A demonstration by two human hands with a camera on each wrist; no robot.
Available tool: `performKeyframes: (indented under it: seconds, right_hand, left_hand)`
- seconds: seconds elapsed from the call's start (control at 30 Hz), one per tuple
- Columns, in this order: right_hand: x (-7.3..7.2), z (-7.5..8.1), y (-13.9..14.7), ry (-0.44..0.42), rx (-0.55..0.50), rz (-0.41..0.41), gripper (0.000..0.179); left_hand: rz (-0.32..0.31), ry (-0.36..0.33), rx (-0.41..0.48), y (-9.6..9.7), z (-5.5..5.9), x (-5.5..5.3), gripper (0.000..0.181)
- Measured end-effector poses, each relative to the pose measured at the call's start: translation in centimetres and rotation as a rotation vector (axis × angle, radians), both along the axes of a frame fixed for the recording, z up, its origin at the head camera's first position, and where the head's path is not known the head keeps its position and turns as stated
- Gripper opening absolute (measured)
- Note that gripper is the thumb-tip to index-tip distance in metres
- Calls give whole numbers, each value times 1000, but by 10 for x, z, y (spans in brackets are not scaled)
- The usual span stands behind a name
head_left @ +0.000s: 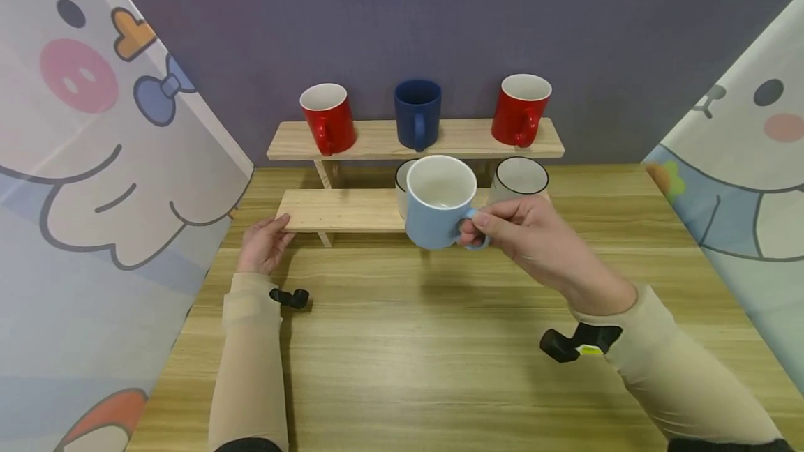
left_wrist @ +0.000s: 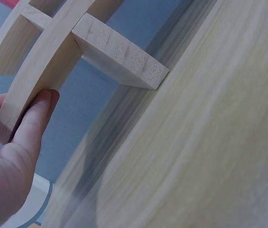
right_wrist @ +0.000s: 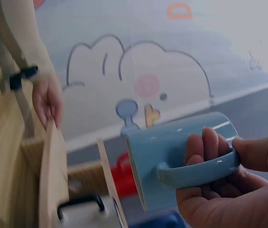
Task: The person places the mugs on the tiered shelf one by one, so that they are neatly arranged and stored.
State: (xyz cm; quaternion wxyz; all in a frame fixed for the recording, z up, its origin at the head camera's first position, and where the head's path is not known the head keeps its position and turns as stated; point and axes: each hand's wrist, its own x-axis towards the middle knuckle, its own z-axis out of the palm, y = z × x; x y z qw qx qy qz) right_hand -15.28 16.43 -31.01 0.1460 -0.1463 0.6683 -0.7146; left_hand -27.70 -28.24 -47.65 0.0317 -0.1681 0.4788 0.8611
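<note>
My right hand (head_left: 527,236) grips a light blue mug (head_left: 433,218) by its handle, upright, in front of the lower shelf board. In the right wrist view, fingers pass through the handle of the blue mug (right_wrist: 171,161). My left hand (head_left: 264,246) pinches the left end of the lower wooden shelf board (head_left: 339,209), thumb on top. The left wrist view has the fingers under the board (left_wrist: 34,80), near a wooden leg (left_wrist: 124,52). Two white mugs with dark rims stand on the lower board: one mug (head_left: 402,180) is partly hidden behind the blue one, the other (head_left: 521,176) is behind my right hand.
On the upper shelf board (head_left: 370,132) stand a red mug (head_left: 329,121) at left, a dark blue mug (head_left: 418,114) in the middle and another red mug (head_left: 520,114) at right. The rack sits on a wood-grain table (head_left: 402,354). Cartoon-printed panels (head_left: 125,229) flank both sides.
</note>
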Motion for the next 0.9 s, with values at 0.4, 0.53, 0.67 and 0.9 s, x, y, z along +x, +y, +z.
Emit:
performKeyframes:
  seconds: [0.4, 0.53, 0.67, 0.9]
  right_hand:
    - [-9, -26, -91, 12, 36, 19, 19]
    - [-14, -37, -117, 52, 34, 20, 20]
    - [-19, -44, -140, 84, 26, -11, 20]
    - [-32, -59, -181, -2, -48, -138, 19]
  left_hand:
    - [4, -21, -35, 1, 3, 1, 36]
    - [0, -28, -30, 0, 2, 0, 31]
    - [-7, -21, -20, 0, 2, -1, 28]
    - [-13, -13, -37, -3, 1, 0, 23]
